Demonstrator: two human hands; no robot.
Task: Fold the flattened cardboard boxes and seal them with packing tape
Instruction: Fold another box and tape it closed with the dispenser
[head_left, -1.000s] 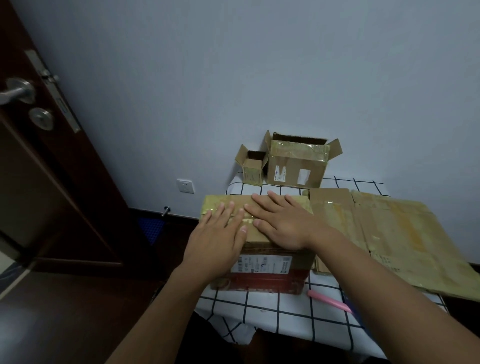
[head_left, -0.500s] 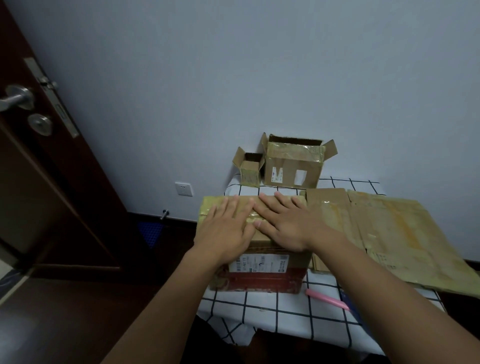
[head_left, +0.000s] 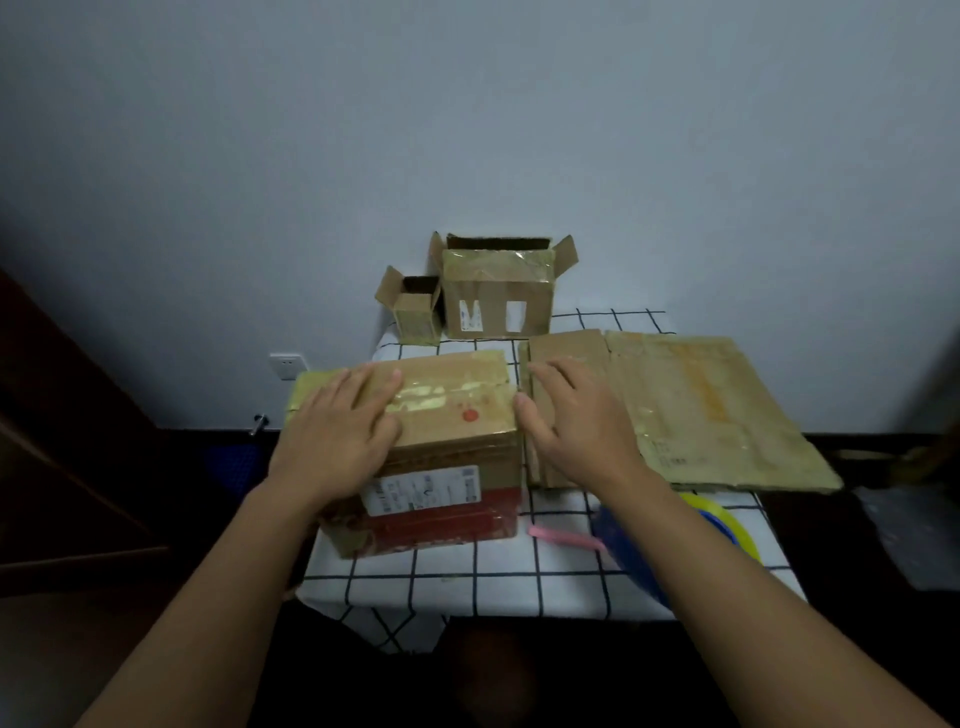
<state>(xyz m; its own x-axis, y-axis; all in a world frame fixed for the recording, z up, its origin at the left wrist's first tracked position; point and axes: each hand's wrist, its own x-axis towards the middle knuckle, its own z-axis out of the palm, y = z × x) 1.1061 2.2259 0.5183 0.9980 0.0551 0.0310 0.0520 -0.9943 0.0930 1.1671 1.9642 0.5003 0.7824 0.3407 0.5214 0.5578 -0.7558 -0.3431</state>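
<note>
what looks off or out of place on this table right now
The closed brown cardboard box under the left hand overhangs the checked tablecloth's left edge. The big flattened cardboard sheet juts past the right edge.

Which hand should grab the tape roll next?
Probably the right hand. It hovers open beside the box, and the tape roll lies on its side of the table, partly hidden under that forearm. The left hand rests flat on the box top.

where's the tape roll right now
In the head view the tape roll lies on the checked tablecloth at the near right, mostly hidden under the right forearm, in front of the flattened cardboard and right of the pink strip.
</note>
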